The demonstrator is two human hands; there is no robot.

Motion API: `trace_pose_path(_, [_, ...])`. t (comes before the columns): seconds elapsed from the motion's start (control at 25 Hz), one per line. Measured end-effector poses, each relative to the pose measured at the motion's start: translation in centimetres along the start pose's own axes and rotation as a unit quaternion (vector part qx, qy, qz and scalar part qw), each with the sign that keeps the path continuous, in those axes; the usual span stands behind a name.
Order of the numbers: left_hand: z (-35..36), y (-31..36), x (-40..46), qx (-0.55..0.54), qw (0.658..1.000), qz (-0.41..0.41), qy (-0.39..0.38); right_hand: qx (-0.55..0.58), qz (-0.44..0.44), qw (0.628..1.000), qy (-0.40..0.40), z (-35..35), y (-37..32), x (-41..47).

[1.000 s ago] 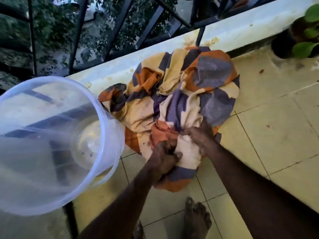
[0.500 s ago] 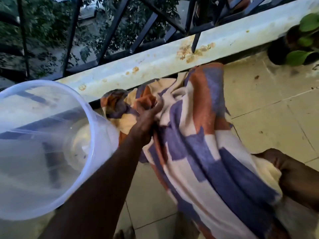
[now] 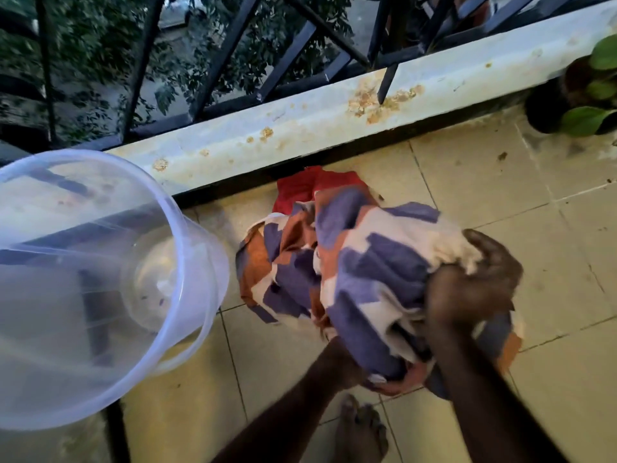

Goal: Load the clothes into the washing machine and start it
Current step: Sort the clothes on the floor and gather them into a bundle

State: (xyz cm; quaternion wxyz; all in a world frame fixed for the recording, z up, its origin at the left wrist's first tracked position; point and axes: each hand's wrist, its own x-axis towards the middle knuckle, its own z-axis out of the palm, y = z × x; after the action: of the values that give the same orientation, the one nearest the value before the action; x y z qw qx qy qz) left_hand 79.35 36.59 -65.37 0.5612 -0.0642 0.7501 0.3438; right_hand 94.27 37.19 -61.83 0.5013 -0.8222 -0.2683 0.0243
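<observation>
A large cloth with purple, orange and cream patches is bunched up above the tiled floor. My right hand grips the bundle from the right side, fingers curled over its top. My left hand is pushed under the bundle, and the cloth hides its fingers. A red garment lies on the floor behind the bundle, against the ledge. No washing machine is in view.
A clear plastic bucket lies tilted at the left, its mouth toward me. A stained white ledge with black railing bars runs across the back. A dark potted plant stands at the far right. A bare foot rests on the tiles below.
The cloth, spread and stretched half a second ago, is now gathered into a bundle between both hands. The red garment under it has come into sight. My left hand moved from the cloth's top to beneath it.
</observation>
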Motion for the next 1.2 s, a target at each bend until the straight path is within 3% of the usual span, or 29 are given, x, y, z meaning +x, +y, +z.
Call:
trace_pose_path(0.04, [-0.4,-0.5,1.7,0.004,0.998,0.063,-0.010,-0.037,-0.030,0.996,-0.077,1.1,-0.1,-2.3])
trace_pose_path(0.08, [-2.3,-0.3,1.8,0.226,0.968,0.110,-0.020,-0.083,-0.057,0.976,-0.193,2.1,0.7,-4.2])
trace_pose_path(0.12, [-4.5,0.0,3.3,0.446,0.881,0.140,0.073,-0.130,-0.068,0.936,-0.319,2.9,1.6,-5.5])
trace_pose_path(0.16, [-6.5,0.7,4.4,0.612,0.774,0.089,0.138,-0.162,-0.070,0.886,-0.428,3.4,2.6,-6.4])
trace_pose_path(0.2, [-6.7,1.9,5.1,0.686,0.708,0.086,0.145,-0.178,-0.064,0.837,-0.513,3.7,3.4,-6.7])
trace_pose_path(0.24, [-5.6,3.0,4.6,0.687,0.705,0.170,0.040,-0.158,-0.063,0.803,-0.572,4.0,4.1,-6.5])
trace_pose_path(0.28, [-5.1,5.1,5.3,0.687,0.678,0.262,-0.021,-0.131,-0.061,0.781,-0.608,4.2,4.2,-5.9])
trace_pose_path(0.36, [-3.0,8.5,5.8,0.576,0.709,0.405,-0.028,-0.091,-0.088,0.776,-0.618,4.1,4.9,-3.7])
trace_pose_path(0.4, [-1.2,8.9,5.7,0.568,0.698,0.427,-0.087,-0.082,-0.099,0.784,-0.607,3.9,5.3,-2.4])
trace_pose_path(0.48, [1.7,8.6,7.2,0.613,0.637,0.416,-0.214,-0.065,-0.080,0.805,-0.584,3.2,5.7,0.0])
trace_pose_path(0.56, [3.1,8.6,10.3,0.676,0.585,0.392,-0.218,-0.093,-0.084,0.853,-0.506,2.3,7.3,1.0])
trace_pose_path(0.64, [3.4,8.8,13.6,0.697,0.596,0.357,-0.178,-0.245,-0.116,0.879,-0.391,1.1,10.3,1.7])
trace_pose_path(0.72, [3.6,8.5,15.6,0.697,0.608,0.346,-0.158,-0.335,-0.009,0.879,-0.340,0.6,12.5,1.6])
trace_pose_path(0.76, [3.6,8.4,16.3,0.692,0.615,0.347,-0.151,-0.344,0.017,0.869,-0.355,1.0,12.9,1.4])
trace_pose_path(0.8, [3.7,8.3,17.0,0.693,0.610,0.360,-0.137,-0.354,-0.012,0.855,-0.379,2.1,13.0,1.1])
trace_pose_path(0.88, [3.9,7.9,18.5,0.722,0.549,0.409,-0.103,-0.355,-0.150,0.809,-0.444,5.8,12.4,1.7])
trace_pose_path(1.0, [4.3,8.0,20.4,0.743,0.494,0.439,-0.110,-0.349,-0.334,0.694,-0.533,12.2,11.3,3.8])
trace_pose_path(1.08, [5.0,8.1,21.1,0.750,0.499,0.419,-0.116,-0.360,-0.326,0.631,-0.605,15.4,11.0,4.8])
trace_pose_path(1.2, [5.2,7.9,22.1,0.750,0.511,0.395,-0.142,-0.370,-0.238,0.595,-0.673,17.6,12.0,5.0])
